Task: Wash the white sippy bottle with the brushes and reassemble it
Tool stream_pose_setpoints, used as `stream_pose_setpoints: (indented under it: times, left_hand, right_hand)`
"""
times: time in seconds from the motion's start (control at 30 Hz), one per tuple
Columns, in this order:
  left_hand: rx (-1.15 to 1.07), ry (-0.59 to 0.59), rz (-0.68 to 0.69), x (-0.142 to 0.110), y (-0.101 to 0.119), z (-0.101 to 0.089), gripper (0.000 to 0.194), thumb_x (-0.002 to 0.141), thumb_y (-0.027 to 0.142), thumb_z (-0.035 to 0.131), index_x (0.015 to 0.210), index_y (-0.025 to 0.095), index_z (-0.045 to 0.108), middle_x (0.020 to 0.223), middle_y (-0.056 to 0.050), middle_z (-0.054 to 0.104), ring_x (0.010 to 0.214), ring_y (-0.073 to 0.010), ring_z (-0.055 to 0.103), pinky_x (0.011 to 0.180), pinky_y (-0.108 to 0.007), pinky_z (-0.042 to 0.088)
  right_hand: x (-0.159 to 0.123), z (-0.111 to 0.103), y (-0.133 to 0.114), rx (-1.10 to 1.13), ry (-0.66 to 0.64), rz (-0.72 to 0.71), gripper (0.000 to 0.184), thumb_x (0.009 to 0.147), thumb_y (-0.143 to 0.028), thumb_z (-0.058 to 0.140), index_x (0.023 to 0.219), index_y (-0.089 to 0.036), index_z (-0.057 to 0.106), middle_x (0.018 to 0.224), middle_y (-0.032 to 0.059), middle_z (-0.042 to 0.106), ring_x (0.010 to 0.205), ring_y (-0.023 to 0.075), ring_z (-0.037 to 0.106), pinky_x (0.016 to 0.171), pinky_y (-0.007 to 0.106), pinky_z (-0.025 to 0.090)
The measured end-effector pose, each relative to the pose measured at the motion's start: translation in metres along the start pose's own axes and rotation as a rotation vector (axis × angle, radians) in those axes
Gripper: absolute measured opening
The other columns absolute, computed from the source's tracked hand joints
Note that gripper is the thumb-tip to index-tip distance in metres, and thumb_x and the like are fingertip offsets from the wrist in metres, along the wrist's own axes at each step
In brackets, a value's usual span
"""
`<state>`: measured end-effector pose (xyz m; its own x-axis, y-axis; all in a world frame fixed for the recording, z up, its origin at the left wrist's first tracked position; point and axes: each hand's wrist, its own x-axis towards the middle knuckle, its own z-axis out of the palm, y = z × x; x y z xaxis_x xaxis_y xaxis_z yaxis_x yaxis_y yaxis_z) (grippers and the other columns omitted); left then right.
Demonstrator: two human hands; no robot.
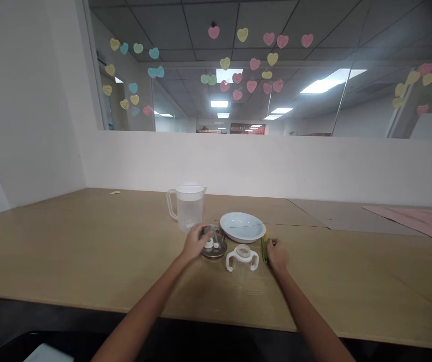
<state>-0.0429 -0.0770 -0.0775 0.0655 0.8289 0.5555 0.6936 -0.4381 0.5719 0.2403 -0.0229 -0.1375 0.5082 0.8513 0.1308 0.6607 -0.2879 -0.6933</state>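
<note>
My left hand [196, 242] is at the left side of a shiny metal bowl [219, 250], its fingers and thumb closed over the rim. Inside the bowl lie small parts, among them a white ring [209, 244] and a clear piece. My right hand [278, 256] rests on the table with curled fingers, close beside a green-handled tool [264, 250] with a yellowish end, perhaps a brush; whether the fingers touch it is hidden. Between my hands stands a clear baby bottle [242, 269] with two white handles and an open top. Behind it sits a white bowl [242, 229].
A clear plastic pitcher [190, 208] with a white lid stands behind my left hand, its handle to the left. Grey sheeting [325, 216] and a pink cloth [419, 221] lie at the back right. Beyond the table [88, 261] rises a white wall [238, 163] with a window.
</note>
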Motion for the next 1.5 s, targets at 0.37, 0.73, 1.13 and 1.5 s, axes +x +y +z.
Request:
stream_pose_setpoints:
  times: [0.37, 0.73, 1.13, 1.5]
  left_hand:
    - [0.381, -0.221, 0.173, 0.047, -0.025, 0.035, 0.023, 0.082, 0.026, 0.043, 0.077, 0.017, 0.064, 0.083, -0.007, 0.065, 0.087, -0.0210, 0.055, 0.080, -0.033, 0.038]
    - [0.728, -0.374, 0.263, 0.053, -0.017, 0.061, 0.033, 0.085, 0.021, 0.035, 0.075, 0.013, 0.066, 0.081, -0.015, 0.064, 0.085, -0.0263, 0.055, 0.078, -0.041, 0.037]
    - [0.846, -0.324, 0.028, 0.049, -0.008, 0.072, 0.034, 0.083, 0.021, 0.033, 0.093, 0.010, 0.064, 0.101, -0.019, 0.061, 0.095, -0.0299, 0.055, 0.080, -0.043, 0.039]
    - [0.737, -0.148, 0.027, 0.051, -0.007, 0.062, 0.029, 0.084, 0.020, 0.033, 0.081, 0.014, 0.061, 0.084, -0.012, 0.064, 0.083, -0.0229, 0.058, 0.074, -0.033, 0.039]
  right_hand:
    - [0.095, -0.005, -0.039, 0.057, -0.175, -0.172, 0.039, 0.081, -0.045, 0.043, 0.076, -0.012, 0.063, 0.064, 0.0089, 0.064, 0.058, 0.0159, 0.060, 0.051, 0.021, 0.039]
    - [0.130, -0.021, -0.078, -0.023, -0.305, -0.288, 0.018, 0.066, -0.031, 0.061, 0.063, -0.013, 0.056, 0.052, 0.0027, 0.057, 0.048, 0.0120, 0.055, 0.043, 0.019, 0.036]
    - [0.076, -0.007, -0.129, 0.434, -0.408, -0.561, 0.022, 0.080, -0.029, 0.043, 0.065, -0.016, 0.052, 0.048, -0.0032, 0.051, 0.035, 0.0065, 0.044, 0.033, 0.016, 0.032]
    - [0.067, 0.019, -0.125, 0.343, -0.612, -0.574, 0.039, 0.082, -0.040, 0.047, 0.059, -0.012, 0.061, 0.046, -0.0021, 0.050, 0.035, 0.0054, 0.044, 0.033, 0.015, 0.031]
